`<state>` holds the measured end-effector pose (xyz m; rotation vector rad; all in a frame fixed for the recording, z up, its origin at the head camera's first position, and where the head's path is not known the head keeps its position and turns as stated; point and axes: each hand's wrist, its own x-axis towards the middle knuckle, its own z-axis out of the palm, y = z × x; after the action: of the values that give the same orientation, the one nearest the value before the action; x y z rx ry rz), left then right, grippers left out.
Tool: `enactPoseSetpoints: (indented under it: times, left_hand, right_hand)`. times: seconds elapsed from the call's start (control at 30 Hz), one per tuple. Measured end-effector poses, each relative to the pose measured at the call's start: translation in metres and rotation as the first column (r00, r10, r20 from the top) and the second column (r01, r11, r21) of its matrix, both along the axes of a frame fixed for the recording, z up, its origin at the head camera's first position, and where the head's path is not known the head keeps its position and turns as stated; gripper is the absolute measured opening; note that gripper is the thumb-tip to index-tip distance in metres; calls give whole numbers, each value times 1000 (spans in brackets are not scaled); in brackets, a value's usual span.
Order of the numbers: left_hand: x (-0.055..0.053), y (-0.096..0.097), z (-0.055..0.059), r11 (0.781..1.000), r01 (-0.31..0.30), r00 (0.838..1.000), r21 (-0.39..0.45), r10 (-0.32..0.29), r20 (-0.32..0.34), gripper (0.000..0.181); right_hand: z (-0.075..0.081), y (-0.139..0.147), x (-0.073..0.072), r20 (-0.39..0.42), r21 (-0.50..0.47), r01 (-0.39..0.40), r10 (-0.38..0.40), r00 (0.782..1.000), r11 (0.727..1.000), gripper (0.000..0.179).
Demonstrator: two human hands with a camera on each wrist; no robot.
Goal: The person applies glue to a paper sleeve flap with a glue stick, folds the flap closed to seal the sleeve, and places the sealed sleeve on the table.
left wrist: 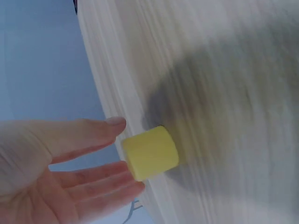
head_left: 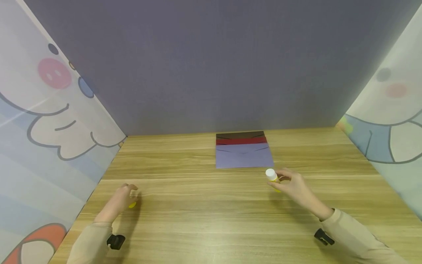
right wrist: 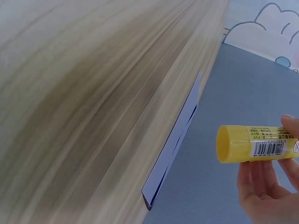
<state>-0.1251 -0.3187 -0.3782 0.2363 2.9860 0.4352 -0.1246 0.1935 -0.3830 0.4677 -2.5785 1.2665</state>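
In the head view, my right hand (head_left: 294, 187) holds a yellow glue stick (right wrist: 259, 143) above the table, its white end (head_left: 271, 173) pointing up and to the left. The right wrist view shows its barcode label and round yellow end, with the thumb on one side and fingers on the other. A small yellow cap (left wrist: 150, 153) sits on the table at the left. Beside it, my left hand (head_left: 120, 201) has its thumb and fingers spread apart, the fingertips (left wrist: 133, 189) right at the cap's edge.
Overlapping envelopes in lilac (head_left: 244, 156), red (head_left: 242, 141) and dark brown (head_left: 240, 135) lie flat at the back of the wooden table (head_left: 184, 220). A grey panel (head_left: 217, 66) rises behind it. Cartoon-printed walls (head_left: 19, 154) flank both sides.
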Motion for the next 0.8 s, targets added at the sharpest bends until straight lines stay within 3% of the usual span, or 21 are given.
enactPoseSetpoints:
  times: [0.27, 0.5, 0.63, 0.8]
  left_hand:
    - [3, -7, -5, 998, -55, 995, -20, 56, 81, 25]
    - [2, -8, -5, 997, -80, 992, -17, 81, 95, 16]
    - [1, -6, -4, 997, -79, 995, 11, 79, 61, 19]
    - [0, 6, -2, 998, -30, 996, 60, 35, -81, 22]
  right_hand:
    - [0, 0, 0, 9, -15, -24, 24, 1000, 1000, 31]
    - [0, 0, 1, 10, -16, -35, 35, 999, 999, 31]
    - [1, 0, 2, 0, -12, -33, 33, 999, 999, 31]
    - [2, -2, 2, -31, 2, -25, 25, 999, 1000, 30]
